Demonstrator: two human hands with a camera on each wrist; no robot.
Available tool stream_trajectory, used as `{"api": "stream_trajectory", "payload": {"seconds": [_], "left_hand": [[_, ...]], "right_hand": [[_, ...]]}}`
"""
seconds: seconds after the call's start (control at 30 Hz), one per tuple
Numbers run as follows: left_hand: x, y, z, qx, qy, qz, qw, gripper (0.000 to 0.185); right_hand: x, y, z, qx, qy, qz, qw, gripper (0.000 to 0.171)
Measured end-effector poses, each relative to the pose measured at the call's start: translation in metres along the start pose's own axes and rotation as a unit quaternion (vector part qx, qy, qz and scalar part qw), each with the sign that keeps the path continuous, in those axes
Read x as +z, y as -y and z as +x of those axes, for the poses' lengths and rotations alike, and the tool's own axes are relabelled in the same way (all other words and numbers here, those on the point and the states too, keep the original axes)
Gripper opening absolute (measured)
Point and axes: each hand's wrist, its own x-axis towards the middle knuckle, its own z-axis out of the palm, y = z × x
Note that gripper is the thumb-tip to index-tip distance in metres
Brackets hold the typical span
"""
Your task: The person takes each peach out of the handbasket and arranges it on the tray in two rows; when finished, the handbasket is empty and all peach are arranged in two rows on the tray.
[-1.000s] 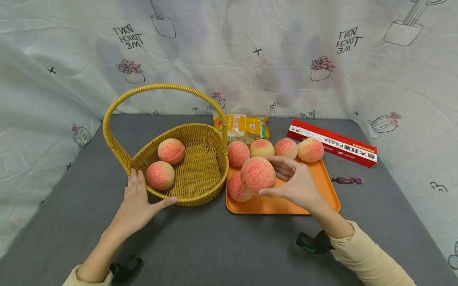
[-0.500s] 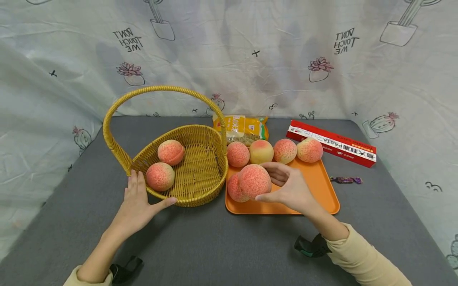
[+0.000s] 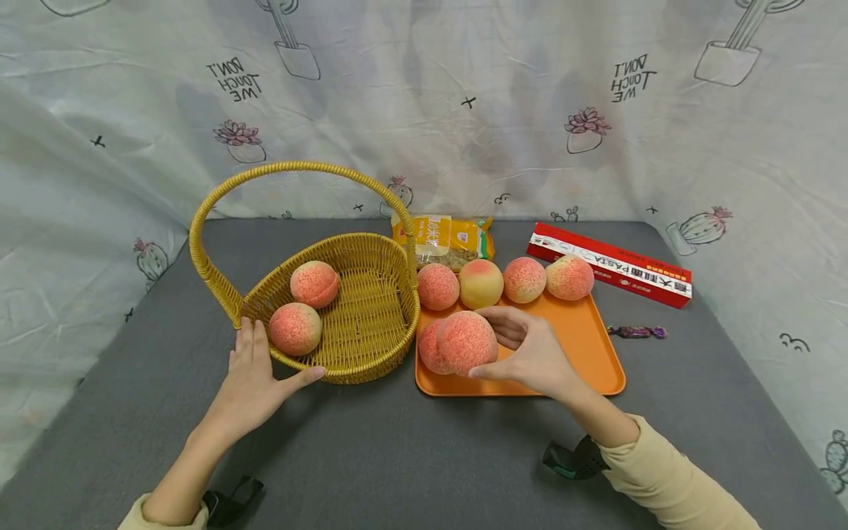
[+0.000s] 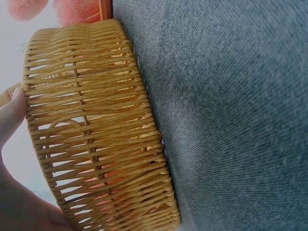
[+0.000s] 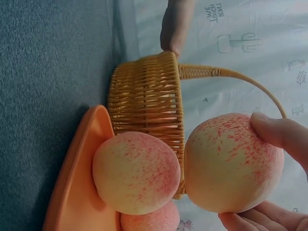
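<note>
In the head view my right hand (image 3: 530,353) holds a pink peach (image 3: 467,344) between thumb and fingers, above the left part of the orange tray (image 3: 583,346). It partly covers another peach (image 3: 430,350) on the tray. The right wrist view shows the held peach (image 5: 233,163) beside the lower one (image 5: 137,173). My left hand (image 3: 255,386) rests on the near left rim of the yellow wicker basket (image 3: 371,309), fingers straight and thumb spread along the rim. Inside the basket lie two peaches (image 3: 314,284).
Several peaches (image 3: 481,283) line the tray's back edge. Behind them lies a yellow food packet (image 3: 444,239). A red pasta box (image 3: 612,265) sits at the back right, with a purple wrapped candy (image 3: 637,332) nearer. The basket's tall handle (image 3: 305,167) arches over it.
My right hand has lowered the held peach and brought it slightly left, so it now overlaps more of the peach on the tray. My left hand stays on the basket rim.
</note>
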Motion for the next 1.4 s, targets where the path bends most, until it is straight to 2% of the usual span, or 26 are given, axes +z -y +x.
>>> {"api": "stream_trajectory", "payload": {"seconds": [0.4, 0.67, 0.8, 0.93, 1.03, 1.13, 1.4], "left_hand": [[0.002, 0.0, 0.001, 0.001, 0.004, 0.0, 1.0, 0.127], [0.003, -0.001, 0.001, 0.003, 0.002, 0.003, 1.0, 0.128], [0.002, 0.0, 0.0, 0.0, 0.002, 0.006, 1.0, 0.128], [0.002, 0.0, 0.0, -0.001, 0.003, 0.009, 1.0, 0.128], [0.002, 0.0, 0.0, -0.001, 0.004, 0.008, 1.0, 0.128], [0.002, 0.0, 0.0, -0.003, 0.007, 0.008, 0.9999, 0.128], [-0.001, 0.0, 0.001, -0.001, 0.003, 0.009, 1.0, 0.127]], "right_hand": [[-0.015, -0.008, 0.007, 0.034, -0.045, -0.001, 0.998, 0.067], [-0.033, -0.02, 0.001, 0.104, -0.078, -0.021, 0.991, 0.065], [-0.035, -0.031, 0.002, 0.144, -0.059, -0.036, 0.987, 0.068], [-0.032, -0.045, 0.005, 0.158, -0.001, -0.048, 0.986, 0.073], [-0.032, -0.051, 0.006, 0.147, 0.04, -0.058, 0.987, 0.072], [-0.032, -0.052, 0.007, 0.13, 0.059, -0.068, 0.987, 0.07], [-0.026, -0.05, 0.011, 0.092, 0.057, -0.11, 0.988, 0.072]]}}
